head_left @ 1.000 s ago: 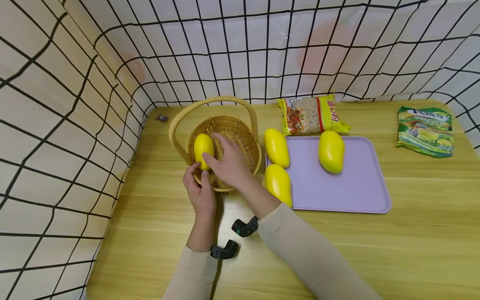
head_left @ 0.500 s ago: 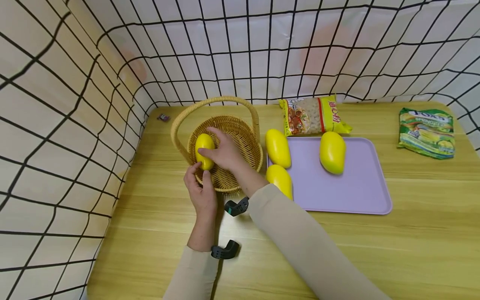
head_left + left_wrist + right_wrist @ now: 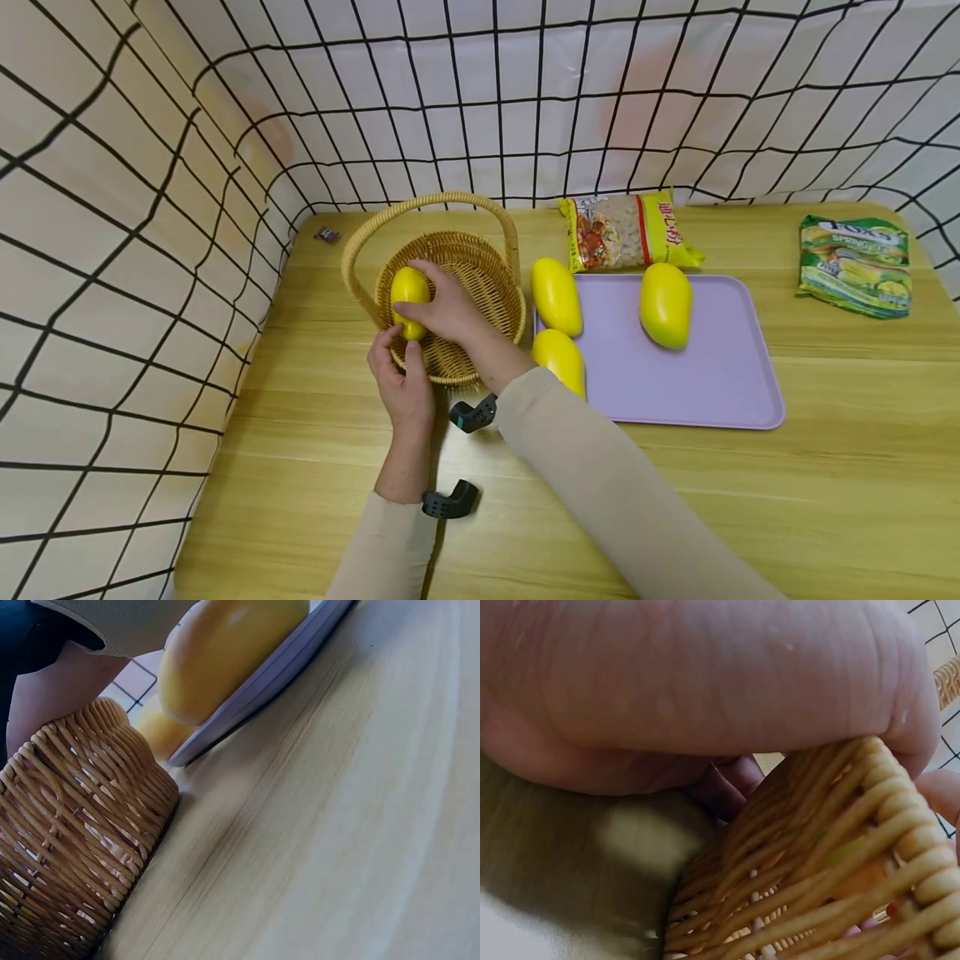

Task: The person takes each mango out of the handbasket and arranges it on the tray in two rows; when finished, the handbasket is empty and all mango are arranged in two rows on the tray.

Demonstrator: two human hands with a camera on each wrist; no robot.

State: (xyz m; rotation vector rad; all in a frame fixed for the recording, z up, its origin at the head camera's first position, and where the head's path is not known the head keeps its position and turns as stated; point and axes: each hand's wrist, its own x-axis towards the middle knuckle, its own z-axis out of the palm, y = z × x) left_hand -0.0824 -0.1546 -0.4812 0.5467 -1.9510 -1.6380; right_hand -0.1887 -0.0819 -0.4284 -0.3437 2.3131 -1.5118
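In the head view a yellow mango [image 3: 409, 285] sits at the left inside of a round wicker basket [image 3: 487, 287] with a tall handle. My right hand [image 3: 450, 312] reaches over the basket and holds this mango, thumb across its right side and fingers at its upper right. My left hand [image 3: 401, 392] grips the basket's near-left rim; its fingertips are close to the mango's lower end. The right wrist view shows the left hand [image 3: 705, 682] large, bent over the woven rim [image 3: 900, 795]. In the left wrist view the basket wall [image 3: 82, 825] fills the left side.
A lilac tray [image 3: 697, 375] lies right of the basket, bearing a mango [image 3: 666, 307]. Two more mangoes, an upper one [image 3: 557, 297] and a lower one [image 3: 561, 360], overlap its left edge. Behind lie a yellow food bag [image 3: 626, 231] and a green packet [image 3: 853, 267]. Black netting surrounds the table.
My right forearm has shifted left and up, covering part of the lower mango by the tray. The right thumb now lies further across the mango in the basket. My left hand stays on the rim.
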